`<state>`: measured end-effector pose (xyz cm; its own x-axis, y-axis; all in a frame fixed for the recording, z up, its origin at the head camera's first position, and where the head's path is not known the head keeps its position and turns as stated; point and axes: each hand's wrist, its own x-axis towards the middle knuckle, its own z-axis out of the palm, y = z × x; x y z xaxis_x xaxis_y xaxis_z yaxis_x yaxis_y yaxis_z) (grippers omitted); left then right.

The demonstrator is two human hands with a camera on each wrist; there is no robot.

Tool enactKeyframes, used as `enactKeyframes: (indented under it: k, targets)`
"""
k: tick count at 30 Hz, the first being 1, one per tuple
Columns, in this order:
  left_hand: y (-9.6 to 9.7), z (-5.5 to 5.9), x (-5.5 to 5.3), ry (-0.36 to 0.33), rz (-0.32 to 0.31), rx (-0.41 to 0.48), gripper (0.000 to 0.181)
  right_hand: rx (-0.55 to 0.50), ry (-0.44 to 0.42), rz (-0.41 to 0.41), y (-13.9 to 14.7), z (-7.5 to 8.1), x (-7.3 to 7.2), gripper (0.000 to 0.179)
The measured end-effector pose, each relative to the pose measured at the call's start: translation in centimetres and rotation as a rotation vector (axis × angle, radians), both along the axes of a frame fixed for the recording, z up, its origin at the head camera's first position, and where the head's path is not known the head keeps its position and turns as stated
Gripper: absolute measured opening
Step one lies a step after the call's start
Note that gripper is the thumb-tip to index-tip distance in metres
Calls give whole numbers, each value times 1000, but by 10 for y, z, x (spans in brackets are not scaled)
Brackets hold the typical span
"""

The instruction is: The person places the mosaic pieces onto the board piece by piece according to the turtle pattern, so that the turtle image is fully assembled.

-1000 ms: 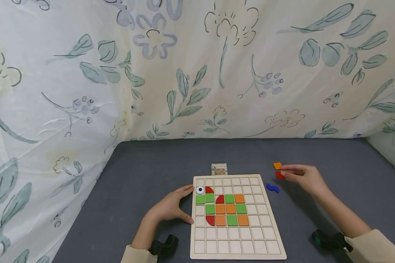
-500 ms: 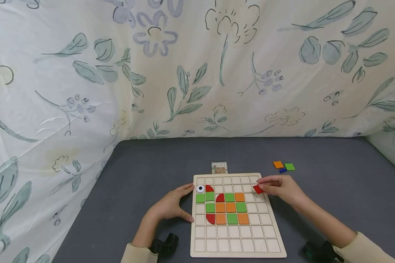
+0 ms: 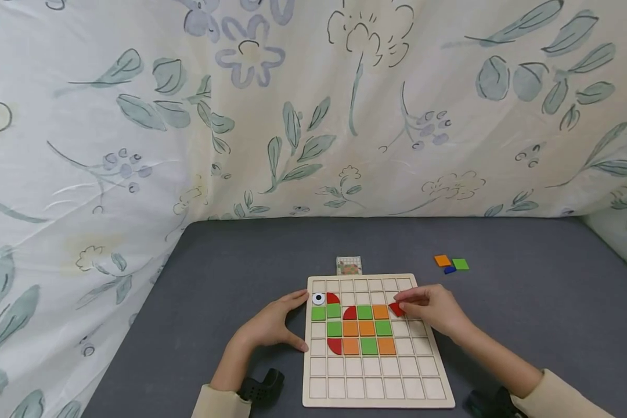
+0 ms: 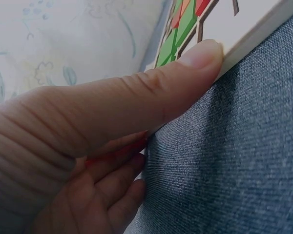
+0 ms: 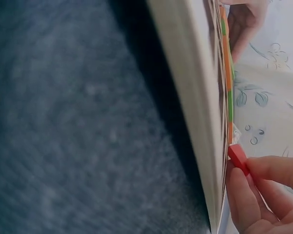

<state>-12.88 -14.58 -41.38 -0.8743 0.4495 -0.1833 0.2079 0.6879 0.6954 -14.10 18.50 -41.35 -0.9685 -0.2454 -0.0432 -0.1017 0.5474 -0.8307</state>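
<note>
A pale wooden grid board (image 3: 366, 397) lies on the dark cloth, with red, green and orange tiles and a round eye piece (image 3: 318, 298) set in its cells. Over the board's right half, beside the orange tile (image 3: 380, 312) in the upper coloured row, my right hand (image 3: 432, 309) pinches a red piece (image 3: 396, 309) between thumb and fingertips. The right wrist view shows this red piece (image 5: 238, 156) tilted, close to the board's surface. My left hand (image 3: 268, 327) rests at the board's left edge, thumb and fingers spread; its thumb (image 4: 200, 56) touches the rim.
Beyond the board's upper right corner lie an orange piece (image 3: 442, 260), a green piece (image 3: 460, 264) and a small blue piece (image 3: 450, 270). A small picture card (image 3: 349, 265) sits against the board's far edge. A patterned curtain (image 3: 303, 116) hangs behind the table.
My right hand has carried the red piece leftward from near the loose pieces to over the board. The blue piece is now up beside the orange and green ones. My left hand stays put.
</note>
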Motion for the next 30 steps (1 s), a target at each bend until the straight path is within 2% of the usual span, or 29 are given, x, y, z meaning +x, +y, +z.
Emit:
enactKeyframes:
  k: [4, 12, 21, 25, 30]
  targets:
    - [0, 0, 1, 3, -1, 2, 102, 79, 86, -5, -4, 0, 3, 15]
    - [1, 1, 0, 1, 4, -3, 101, 156, 131, 30, -8, 5, 9, 20]
    - [1, 2, 1, 2, 3, -2, 101, 273, 277, 47, -12, 4, 9, 18]
    - [1, 2, 1, 2, -1, 2, 101, 278, 295, 60, -11, 3, 9, 14]
    - [0, 2, 1, 0, -3, 4, 101, 236, 290, 80, -11, 2, 9, 11]
